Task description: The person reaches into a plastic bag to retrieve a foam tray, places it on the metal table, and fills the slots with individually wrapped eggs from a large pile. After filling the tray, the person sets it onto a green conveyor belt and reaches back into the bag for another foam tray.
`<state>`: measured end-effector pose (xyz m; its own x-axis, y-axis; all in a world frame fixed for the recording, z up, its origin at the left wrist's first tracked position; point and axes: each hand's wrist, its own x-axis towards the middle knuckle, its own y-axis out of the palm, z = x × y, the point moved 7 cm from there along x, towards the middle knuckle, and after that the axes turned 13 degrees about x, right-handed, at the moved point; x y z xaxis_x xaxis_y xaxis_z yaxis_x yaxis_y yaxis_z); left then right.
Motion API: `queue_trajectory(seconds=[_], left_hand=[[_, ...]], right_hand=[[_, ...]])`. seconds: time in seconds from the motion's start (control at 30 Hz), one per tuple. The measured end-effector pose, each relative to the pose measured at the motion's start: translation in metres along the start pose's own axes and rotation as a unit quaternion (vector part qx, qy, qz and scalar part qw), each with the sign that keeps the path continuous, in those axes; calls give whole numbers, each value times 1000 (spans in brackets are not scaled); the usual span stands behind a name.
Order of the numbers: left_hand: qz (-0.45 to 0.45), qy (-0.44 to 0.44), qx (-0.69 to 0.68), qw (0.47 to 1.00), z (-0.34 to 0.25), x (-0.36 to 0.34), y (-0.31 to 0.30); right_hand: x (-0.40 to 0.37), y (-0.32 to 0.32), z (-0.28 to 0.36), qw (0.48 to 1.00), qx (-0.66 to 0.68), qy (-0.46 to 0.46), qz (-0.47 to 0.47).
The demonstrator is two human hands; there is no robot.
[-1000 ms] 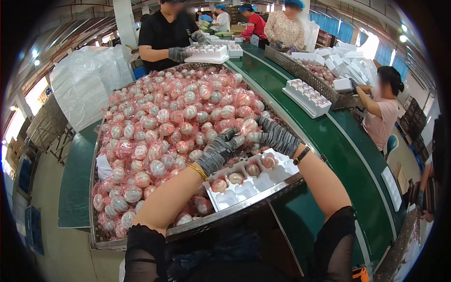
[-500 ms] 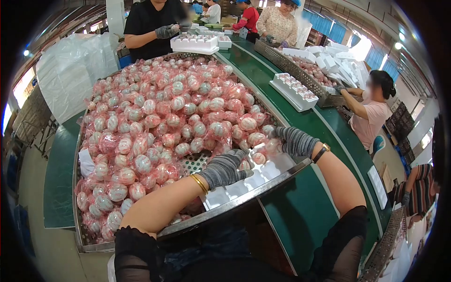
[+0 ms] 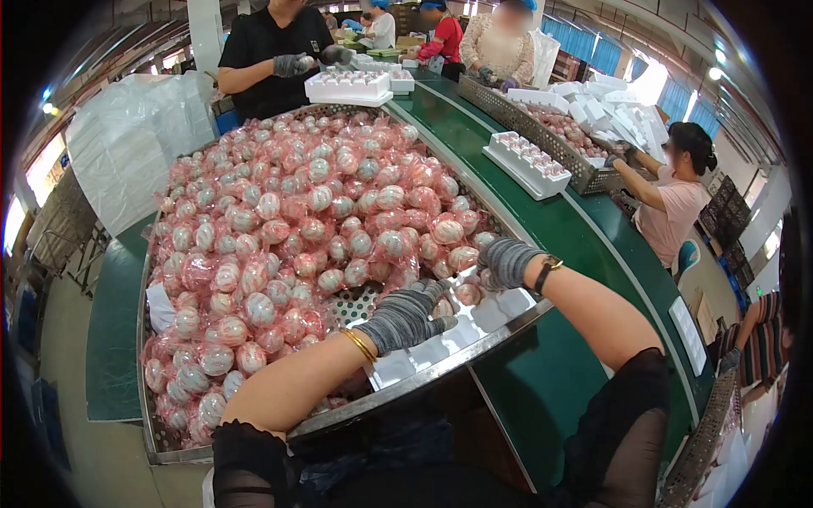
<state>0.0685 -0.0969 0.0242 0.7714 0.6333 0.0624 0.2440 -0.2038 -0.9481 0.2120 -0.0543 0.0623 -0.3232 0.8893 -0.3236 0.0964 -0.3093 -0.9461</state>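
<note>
One wrapped ball [image 3: 467, 294] in white tray [image 3: 491, 317], along near edge of bin [image 3: 423, 379]; right hand [image 3: 508, 264] curled beside it, grip unclear; left hand [image 3: 405, 318] spread open over tray; perforated floor [image 3: 354, 305] beyond, edged by heaped balls [image 3: 257, 306].

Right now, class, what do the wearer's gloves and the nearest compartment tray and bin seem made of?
Gloves: matt knitted fabric, by fine ribbing.
Compartment tray: white plastic or foam, apparently smooth, by moulded pockets.
Bin: dull grey metal, probably steel, by punched holes.
</note>
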Motion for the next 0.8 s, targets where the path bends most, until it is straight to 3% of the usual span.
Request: queue_trajectory(seconds=[0.1,0.13,0.17,0.2,0.23,0.27,0.33,0.37,0.43,0.47,0.6,0.73,0.8], left_hand=[[-30,2,1,1000,0,0,-1],[-47,14,-7,999,2,2,3],[-63,30,-13,997,4,4,7],[-68,40,-15,997,3,3,8],[-72,51,-17,996,3,4,7],[-61,43,-22,997,2,4,5],[-76,57,-15,995,0,4,3],[-97,69,-17,993,0,2,2],[-53,43,-23,997,-4,2,-3],[-55,43,-26,997,-6,2,-7],[-44,20,-31,998,-7,-1,-8],[-8,0,-16,1000,-4,2,-3],[-9,7,-23,1000,-3,3,-3]], right_hand=[[-12,3,-23,987,148,2,59],[-11,6,-32,970,234,-67,-1],[-16,8,-36,942,326,-73,-8],[-19,11,-38,876,482,-10,6],[-22,14,-37,756,649,83,1],[-23,20,-33,664,732,151,-12],[-25,5,-28,867,498,21,5],[-23,4,-26,898,439,-2,12],[-17,5,-26,952,301,-59,5],[-14,6,-27,971,221,-92,-6],[-6,4,-30,993,117,8,-6],[0,4,-22,996,62,28,51],[0,3,-23,997,62,28,24]])
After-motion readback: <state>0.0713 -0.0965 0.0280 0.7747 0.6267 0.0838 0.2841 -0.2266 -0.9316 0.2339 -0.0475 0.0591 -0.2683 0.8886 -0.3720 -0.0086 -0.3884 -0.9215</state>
